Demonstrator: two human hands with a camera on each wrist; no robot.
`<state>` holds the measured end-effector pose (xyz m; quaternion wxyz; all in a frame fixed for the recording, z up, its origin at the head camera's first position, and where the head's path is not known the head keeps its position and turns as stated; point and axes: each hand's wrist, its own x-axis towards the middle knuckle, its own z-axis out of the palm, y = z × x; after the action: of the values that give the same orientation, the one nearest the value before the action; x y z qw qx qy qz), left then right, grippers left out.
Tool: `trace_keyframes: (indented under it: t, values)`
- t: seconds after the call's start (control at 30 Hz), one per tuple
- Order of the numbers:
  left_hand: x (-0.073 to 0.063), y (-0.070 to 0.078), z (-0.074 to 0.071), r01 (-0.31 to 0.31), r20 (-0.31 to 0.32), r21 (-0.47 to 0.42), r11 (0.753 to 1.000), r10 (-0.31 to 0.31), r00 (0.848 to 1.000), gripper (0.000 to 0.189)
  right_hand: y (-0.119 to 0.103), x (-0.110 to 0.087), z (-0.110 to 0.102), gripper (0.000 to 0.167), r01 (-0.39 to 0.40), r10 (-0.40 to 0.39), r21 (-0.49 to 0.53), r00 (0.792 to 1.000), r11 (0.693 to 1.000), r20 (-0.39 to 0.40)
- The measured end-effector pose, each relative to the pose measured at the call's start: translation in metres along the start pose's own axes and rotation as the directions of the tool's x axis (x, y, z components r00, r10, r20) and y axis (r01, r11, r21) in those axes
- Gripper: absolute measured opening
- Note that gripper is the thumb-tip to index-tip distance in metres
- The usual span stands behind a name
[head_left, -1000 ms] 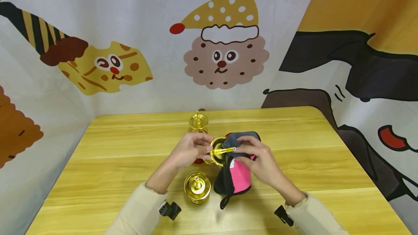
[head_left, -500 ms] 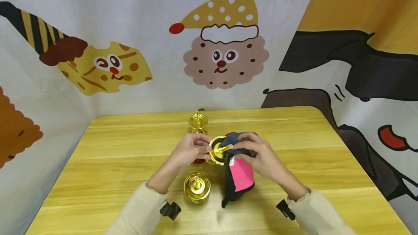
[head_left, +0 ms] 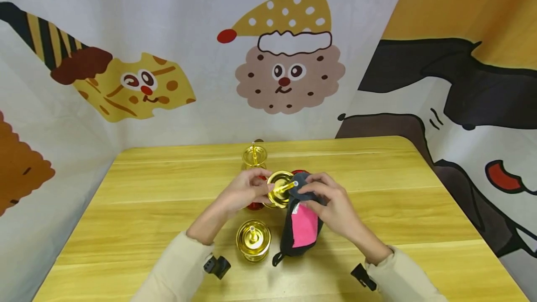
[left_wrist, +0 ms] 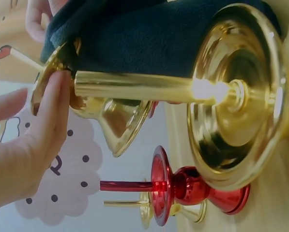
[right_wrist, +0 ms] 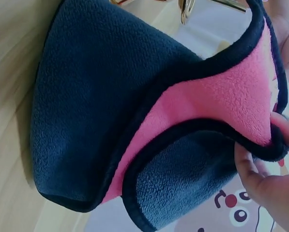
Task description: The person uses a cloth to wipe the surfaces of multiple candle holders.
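My left hand (head_left: 244, 192) grips a gold candlestick (head_left: 274, 201) by its dish, holding it tilted above the table. A narrow tube rises from the dish's centre. My right hand (head_left: 334, 202) pinches a cloth (head_left: 304, 227), dark grey on one side and pink on the other, with black edging. The cloth's top lies against the right of the dish, and its lower part hangs down. In the right wrist view, thumb and fingers pinch the cloth's edge (right_wrist: 275, 150). A second gold candlestick (head_left: 253, 242) stands upright in front of my left hand.
Another gold candlestick (head_left: 254, 156) stands toward the table's back edge. A red candlestick (left_wrist: 189, 186) stands near it in the left wrist view, partly hidden by my left hand in the head view. A red rim (head_left: 299, 171) shows behind the cloth. A printed curtain (head_left: 168, 3) hangs behind the table.
The hanging part of the cloth swung right, then back left as my right hand moved it at the dish. Both hands and the held candlestick have shifted slightly; the standing candlesticks stayed put.
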<state>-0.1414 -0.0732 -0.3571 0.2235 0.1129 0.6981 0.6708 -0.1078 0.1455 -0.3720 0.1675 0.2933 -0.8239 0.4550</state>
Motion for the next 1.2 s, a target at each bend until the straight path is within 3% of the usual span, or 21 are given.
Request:
trace_keyframes:
  t: [0.2, 0.43, 0.53, 0.7, 0.87, 1.07, 1.2]
  values:
    - [0.002, 0.000, 0.002, 0.010, -0.046, 0.011, 1.000, -0.010, 0.999, 0.015, 0.004, 0.002, -0.004, 0.027, -0.003, 0.003, 0.004, 1.000, 1.000, 0.025]
    - [0.004, -0.001, 0.006, 0.024, -0.142, -0.068, 0.997, -0.033, 0.989, 0.011, -0.001, -0.003, 0.011, 0.033, 0.057, -0.064, -0.118, 0.996, 0.991, -0.056]
    - [0.003, 0.000, 0.005, 0.001, -0.107, -0.078, 0.997, -0.010, 0.994, 0.021, -0.004, -0.003, 0.013, 0.034, 0.078, -0.090, -0.130, 0.992, 0.988, -0.089]
    - [0.002, 0.002, 0.002, 0.001, -0.020, -0.046, 0.999, -0.002, 1.000, 0.033, -0.002, -0.002, 0.007, 0.032, 0.033, -0.034, -0.013, 0.996, 0.999, -0.086]
    - [0.003, 0.004, 0.002, 0.014, -0.021, -0.038, 0.999, -0.015, 1.000, 0.020, 0.002, -0.002, 0.003, 0.033, 0.028, -0.027, 0.014, 0.998, 1.000, -0.057]
    - [0.003, 0.003, 0.003, 0.017, -0.044, -0.047, 0.999, -0.019, 0.999, 0.015, 0.006, -0.001, 0.001, 0.034, 0.115, -0.117, -0.058, 0.993, 0.992, -0.020]
    - [0.001, 0.003, 0.002, 0.013, -0.026, -0.026, 1.000, -0.013, 1.000, 0.013, 0.008, 0.003, -0.004, 0.033, 0.147, -0.146, -0.041, 0.989, 0.988, 0.036]
